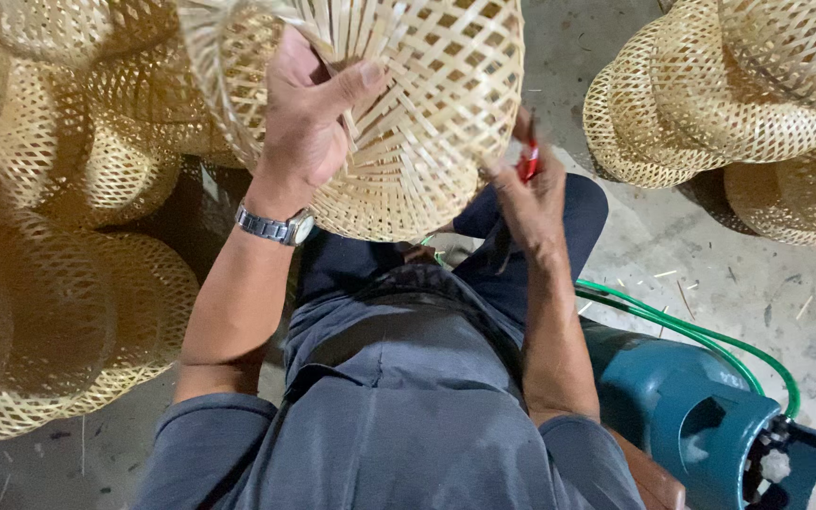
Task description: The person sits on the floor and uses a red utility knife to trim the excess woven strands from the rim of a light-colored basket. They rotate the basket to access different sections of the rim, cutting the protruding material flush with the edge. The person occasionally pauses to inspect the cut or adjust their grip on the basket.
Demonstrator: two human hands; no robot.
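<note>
Woven baskets crowd both flanks. A heap of baskets [59, 246] fills the whole left side, close against the left forearm, leaving no passage there. Another stack of baskets [710, 94] blocks the upper right. Between that stack and the basket [408, 104] held up in the left hand [309, 118], a strip of bare concrete floor [569, 57] stays open. The right hand [526, 194] has room on the floor to its right, bounded lower down by a green hose [691, 331] and a teal gas cylinder [682, 406].
</note>
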